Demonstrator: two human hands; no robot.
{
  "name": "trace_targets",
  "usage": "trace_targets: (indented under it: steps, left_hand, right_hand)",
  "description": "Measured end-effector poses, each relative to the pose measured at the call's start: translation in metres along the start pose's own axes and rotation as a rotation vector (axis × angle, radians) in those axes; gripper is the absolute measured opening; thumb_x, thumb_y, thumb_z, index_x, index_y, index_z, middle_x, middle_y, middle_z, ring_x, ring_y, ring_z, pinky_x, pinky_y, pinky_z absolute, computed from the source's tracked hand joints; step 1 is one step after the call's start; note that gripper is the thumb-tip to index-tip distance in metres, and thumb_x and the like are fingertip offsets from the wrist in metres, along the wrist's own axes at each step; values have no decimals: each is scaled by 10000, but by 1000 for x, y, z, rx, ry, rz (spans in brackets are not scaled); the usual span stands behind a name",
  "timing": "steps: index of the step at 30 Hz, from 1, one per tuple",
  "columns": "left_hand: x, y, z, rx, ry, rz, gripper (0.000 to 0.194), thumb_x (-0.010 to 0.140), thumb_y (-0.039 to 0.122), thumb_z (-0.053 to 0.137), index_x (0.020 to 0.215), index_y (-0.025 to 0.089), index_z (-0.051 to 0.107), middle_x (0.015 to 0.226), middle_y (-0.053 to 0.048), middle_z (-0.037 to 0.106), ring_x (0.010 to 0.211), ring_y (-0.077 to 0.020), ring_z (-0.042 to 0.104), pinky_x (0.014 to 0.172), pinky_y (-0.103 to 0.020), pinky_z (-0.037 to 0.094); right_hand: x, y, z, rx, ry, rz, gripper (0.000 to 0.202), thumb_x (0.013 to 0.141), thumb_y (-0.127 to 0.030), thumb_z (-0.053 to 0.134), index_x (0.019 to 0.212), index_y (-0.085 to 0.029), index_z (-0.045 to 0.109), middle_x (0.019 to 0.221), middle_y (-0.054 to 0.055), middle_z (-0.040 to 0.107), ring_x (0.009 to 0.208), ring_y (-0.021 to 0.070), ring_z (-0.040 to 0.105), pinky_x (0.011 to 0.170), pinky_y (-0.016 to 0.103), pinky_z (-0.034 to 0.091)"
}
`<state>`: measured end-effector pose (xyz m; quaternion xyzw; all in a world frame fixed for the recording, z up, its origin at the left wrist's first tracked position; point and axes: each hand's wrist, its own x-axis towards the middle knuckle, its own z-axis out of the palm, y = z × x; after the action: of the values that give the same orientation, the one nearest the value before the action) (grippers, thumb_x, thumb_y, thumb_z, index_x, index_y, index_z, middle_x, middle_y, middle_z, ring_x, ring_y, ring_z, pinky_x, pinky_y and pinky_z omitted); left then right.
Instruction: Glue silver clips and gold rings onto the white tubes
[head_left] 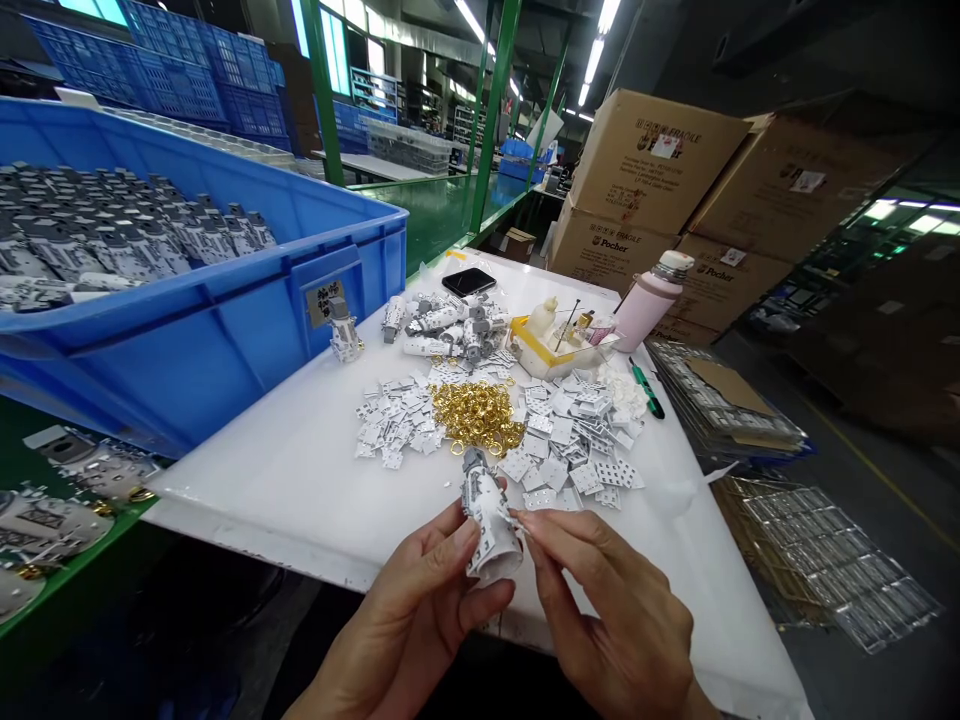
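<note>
My left hand (431, 600) holds a white and grey cylindrical part (487, 520), its open round end tilted toward me. The fingers of my right hand (600, 600) are pinched at the right side of that part; whatever is between the fingertips is too small to make out. Just beyond the part lies a heap of gold rings (476, 412). Flat white plates are piled on both sides of the rings, a left pile (397, 420) and a larger right pile (577, 435).
On the white table (300, 480) are more cylindrical parts (457, 325), a phone (469, 282), a yellow-edged tray (536, 350), a pink bottle (649, 305) and a green cutter (645, 390). A blue crate (225, 330) full of parts stands left; cartons (652, 160) rise behind.
</note>
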<state>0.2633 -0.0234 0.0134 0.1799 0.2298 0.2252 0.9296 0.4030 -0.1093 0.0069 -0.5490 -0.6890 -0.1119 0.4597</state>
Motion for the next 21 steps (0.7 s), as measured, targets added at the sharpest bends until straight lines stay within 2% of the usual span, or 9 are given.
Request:
trace_targets:
  steps: [9,11,14,18,21]
  left_hand:
    - [-1,0,2,-14,76,16,117,841,130,688,932,151,758,992,-36,755,824,-112,693,702,-211,622]
    - [-1,0,1,-10,87,10,139,833,138,699,959,152,757,1035,-48,752,855,-123,695,717,-217,622]
    - [-1,0,-1,-5,71,5,184,828,158,710,1007,152,752,1057,-57,748,865,-131,695,721,-220,622]
    - [-1,-1,0,-23,35,5,146,822,148,714,960,150,764,997,-41,754,832,-118,693,707,-209,621]
    - [-1,-3,0,-38,85,2,135,821,125,709,940,149,766,993,-39,758,833,-124,695,705,-216,626]
  right_hand:
    - [-3,3,0,-96,-20,-69,351,861,44,520,1172,-70,635,1030,126,705,961,171,672,879,242,549]
    - [-4,4,-1,-110,-35,-95,353,871,39,515,1185,-74,631,1051,134,700,975,173,671,870,243,551]
    - [-5,5,-4,-122,-62,-117,339,886,25,510,1187,-75,628,1070,143,696,1006,175,665,880,242,547]
    - [-6,6,-5,-121,-61,-110,367,895,17,499,1230,-92,604,1069,134,699,1008,170,666,879,246,554]
    - [-5,8,-5,-127,-63,-130,364,897,9,493,1228,-94,604,1065,139,700,992,174,677,853,243,566]
